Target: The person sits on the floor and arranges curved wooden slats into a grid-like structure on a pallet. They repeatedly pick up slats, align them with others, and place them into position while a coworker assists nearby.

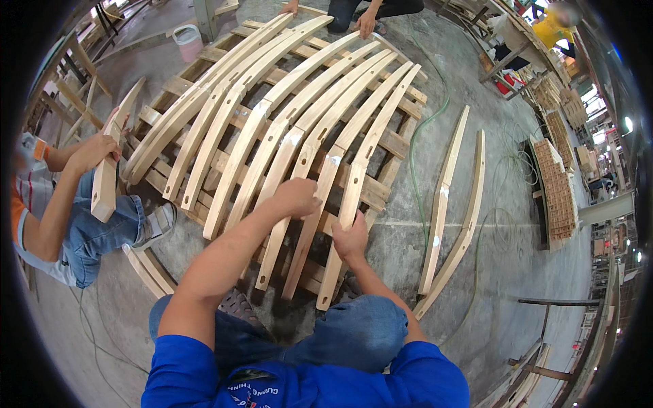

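Several long, bent pale-wood pieces with oval slots lie side by side on a wooden pallet. My right hand is wrapped round the rightmost slotted wooden piece, on its lower half. Just left of it, my left hand is closed above the neighbouring pieces, its fingers curled; whatever it may hold is hidden. Beneath and beside it runs another slotted wooden piece. White patches mark some pieces around the bend, such as the pale piece farther left.
At left, a co-worker's hand grips a separate wooden piece. Another person's hand touches the pieces' far ends. Two bent pieces lie on the floor to the right, near a green hose. A bucket stands far left.
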A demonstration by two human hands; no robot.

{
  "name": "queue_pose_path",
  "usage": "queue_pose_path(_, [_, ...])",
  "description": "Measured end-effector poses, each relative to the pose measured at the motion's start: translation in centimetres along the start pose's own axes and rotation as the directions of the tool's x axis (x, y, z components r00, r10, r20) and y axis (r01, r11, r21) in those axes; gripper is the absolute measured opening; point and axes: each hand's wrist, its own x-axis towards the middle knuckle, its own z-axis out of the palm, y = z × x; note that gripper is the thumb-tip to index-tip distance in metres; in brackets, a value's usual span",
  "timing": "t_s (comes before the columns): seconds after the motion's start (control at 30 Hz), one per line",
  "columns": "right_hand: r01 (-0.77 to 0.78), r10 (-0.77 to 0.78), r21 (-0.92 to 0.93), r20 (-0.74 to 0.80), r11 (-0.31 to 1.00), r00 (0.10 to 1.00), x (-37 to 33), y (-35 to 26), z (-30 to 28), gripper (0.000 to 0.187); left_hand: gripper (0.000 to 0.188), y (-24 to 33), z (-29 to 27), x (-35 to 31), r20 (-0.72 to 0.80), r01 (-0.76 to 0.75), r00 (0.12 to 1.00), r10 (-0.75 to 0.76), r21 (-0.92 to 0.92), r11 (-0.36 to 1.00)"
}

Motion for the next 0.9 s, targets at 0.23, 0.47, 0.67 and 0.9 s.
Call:
queue_pose_path(0.23, [-0.004,-0.001,-0.123,-0.041,0.992,0.999,-4.2,1.7,-1.0,0.07,0.051,3.4,4.0,-0.6,-0.055,0.15,0.986,-0.155,-0.086,0.985])
queue_pose_path(0.47, [-0.011,0.024,-0.177,0.07,0.984,0.997,-4.3,1.5,-2.4,0.079,0.06,3.2,6.6,-0.7,-0.109,0.24,0.961,-0.253,-0.121,0.963])
queue_pose_path(0.67, [0.183,-0.19,-0.094,-0.071,0.978,0.979,-3.7,0.9,-4.4,0.075,0.057,3.2,6.8,-0.4,-0.129,0.302,0.942,-0.311,-0.079,0.95])
queue_pose_path(0.9, [0.164,-0.187,0.209,0.095,0.964,0.978,-2.7,0.6,-5.3,0.063,0.056,4.5,5.0,0.5,-0.029,0.345,0.933,-0.358,-0.21,0.915])
